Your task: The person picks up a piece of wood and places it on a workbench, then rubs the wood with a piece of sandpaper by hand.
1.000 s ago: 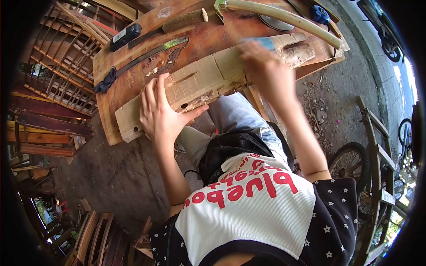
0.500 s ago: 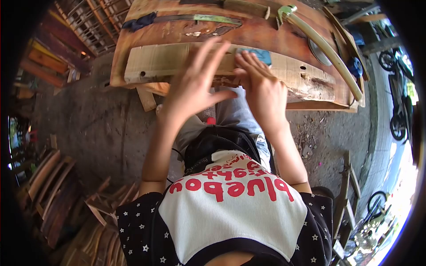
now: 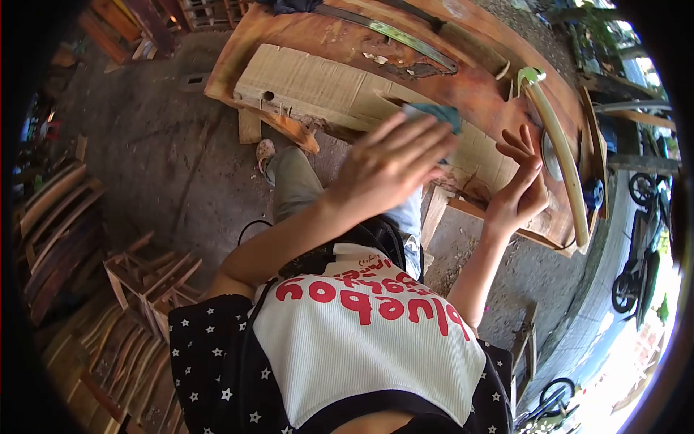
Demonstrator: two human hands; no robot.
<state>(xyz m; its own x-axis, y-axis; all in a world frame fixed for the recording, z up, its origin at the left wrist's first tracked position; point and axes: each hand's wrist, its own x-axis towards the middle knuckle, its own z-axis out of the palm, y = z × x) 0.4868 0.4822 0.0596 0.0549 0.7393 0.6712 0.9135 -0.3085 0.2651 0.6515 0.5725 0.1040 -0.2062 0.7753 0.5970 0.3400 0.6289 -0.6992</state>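
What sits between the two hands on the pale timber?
Head view: bare pale timber surface between left hand and right hand; the blue-green block lies by the left fingertips.

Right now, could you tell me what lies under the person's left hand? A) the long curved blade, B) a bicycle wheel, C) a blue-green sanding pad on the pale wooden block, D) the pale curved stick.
C: the left hand is spread over a blue-green sanding pad on the pale wooden block, while the right hand is open beside it, holding nothing.
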